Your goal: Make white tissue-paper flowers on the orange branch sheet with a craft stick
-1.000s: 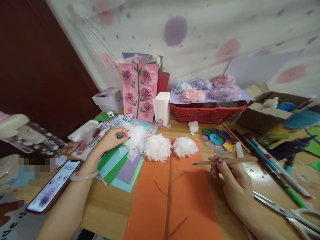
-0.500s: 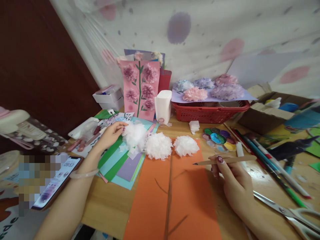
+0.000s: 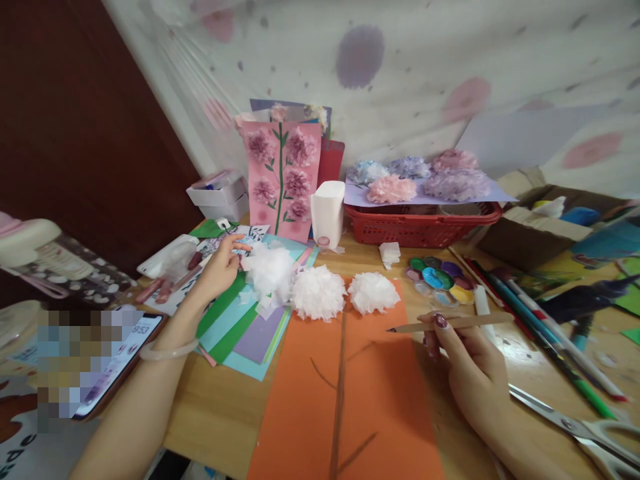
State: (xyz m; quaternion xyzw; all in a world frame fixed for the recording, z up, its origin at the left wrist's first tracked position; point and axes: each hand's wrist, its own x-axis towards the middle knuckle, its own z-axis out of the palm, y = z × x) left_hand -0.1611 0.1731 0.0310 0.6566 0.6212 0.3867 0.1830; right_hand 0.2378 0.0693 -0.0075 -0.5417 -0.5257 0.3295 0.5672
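My right hand point(image 3: 463, 353) holds a brown pencil point(image 3: 480, 320), its dark tip pointing left over an orange sheet point(image 3: 390, 393). Dark lines on this sheet form a stem with a few branches. Two fluffy white paper flowers point(image 3: 318, 293) lie side by side along its upper end. At the left, my left hand point(image 3: 225, 263) is beside a loose heap of white tissue paper point(image 3: 270, 273), index finger stretched towards it and nothing visible in its grasp. Coloured paper sheets point(image 3: 255, 337) lie fanned out beneath the heap.
Scissors point(image 3: 567, 423) lie near my right forearm, with pens point(image 3: 550, 333) beyond. A paint palette point(image 3: 440, 277) sits before a red basket point(image 3: 420, 230) topped with coloured paper flowers. A phone point(image 3: 120, 360) lies left; a pink flower picture point(image 3: 283, 180) stands behind.
My left hand has drawn slightly left and up from the tissue heap, its fingers loosening. My right hand with the pencil stays nearly still.
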